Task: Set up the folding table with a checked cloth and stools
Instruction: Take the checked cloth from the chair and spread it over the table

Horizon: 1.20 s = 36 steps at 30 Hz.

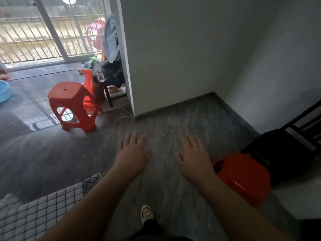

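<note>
Checked cloth point(52, 206) lies at the lower left, beside the left forearm. A red stool point(74, 105) stands upright on the grey floor point(165, 122) near the wall corner, and a second red stool point(243, 176) sits by the right wrist. The left hand point(132, 153) and right hand point(192, 157) hover empty, fingers straight and loosely spread. The bottle point(100, 76) label is too blurred to read.

I see my left hand point(132, 153) and right hand point(192, 157) side by side above the floor point(165, 117), apart. A standing stool point(74, 103) is ahead and well left of the left hand. A second stool point(243, 176) sits just right of the right wrist. The checked cloth point(43, 211) lies behind and left of the left hand.
</note>
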Motion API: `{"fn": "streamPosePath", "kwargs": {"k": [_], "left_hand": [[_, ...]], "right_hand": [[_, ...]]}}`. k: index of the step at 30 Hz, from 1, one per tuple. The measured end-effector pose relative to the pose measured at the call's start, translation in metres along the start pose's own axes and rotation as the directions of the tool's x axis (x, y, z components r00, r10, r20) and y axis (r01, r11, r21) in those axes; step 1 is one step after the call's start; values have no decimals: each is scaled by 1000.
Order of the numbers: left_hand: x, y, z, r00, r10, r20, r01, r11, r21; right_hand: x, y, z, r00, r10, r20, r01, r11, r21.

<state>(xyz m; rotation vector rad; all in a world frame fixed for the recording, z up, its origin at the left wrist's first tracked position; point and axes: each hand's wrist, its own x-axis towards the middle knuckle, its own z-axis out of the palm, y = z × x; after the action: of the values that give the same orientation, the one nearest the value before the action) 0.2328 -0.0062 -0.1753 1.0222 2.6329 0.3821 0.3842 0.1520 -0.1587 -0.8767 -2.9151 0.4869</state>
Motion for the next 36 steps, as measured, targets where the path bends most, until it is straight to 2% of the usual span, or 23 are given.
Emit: {"fn": "streamPosePath", "kwargs": {"k": [5, 8, 11, 16, 19, 22, 26, 28, 34, 36], "left_hand": [[91, -27, -51, 997, -58, -45, 58, 998, -7], [133, -47, -73, 991, -121, -63, 120, 992, -26], [176, -74, -80, 979, -193, -71, 191, 981, -43], [255, -116, -84, 923, -364, -123, 357, 931, -71], [301, -139, -95, 877, -452, -162, 448, 892, -66], [335, -157, -116, 802, -572, -175, 566, 820, -88], [356, -185, -141, 685, -698, -207, 705, 707, -50], [354, -202, -147, 620, -757, -209, 760, 645, -80], [314, -261, -156, 372, -913, -166, 890, 402, -215], [297, -282, -157, 312, -935, -170, 905, 347, -246]], "right_hand": [[115, -35, -2, 996, -87, 34, 86, 996, 20], [176, -47, -2, 980, -197, -23, 197, 980, 15], [241, -52, 8, 963, -269, 2, 269, 963, 25], [358, -74, 30, 931, -357, 69, 353, 933, 67], [431, -95, 42, 872, -476, 114, 475, 879, 45], [493, -126, 42, 790, -588, 175, 591, 806, 43], [558, -183, 48, 624, -719, 306, 744, 666, 48], [580, -215, 57, 565, -771, 295, 792, 607, 70], [599, -322, 90, 374, -857, 355, 880, 449, 156], [594, -359, 103, 314, -874, 370, 895, 403, 193]]}}
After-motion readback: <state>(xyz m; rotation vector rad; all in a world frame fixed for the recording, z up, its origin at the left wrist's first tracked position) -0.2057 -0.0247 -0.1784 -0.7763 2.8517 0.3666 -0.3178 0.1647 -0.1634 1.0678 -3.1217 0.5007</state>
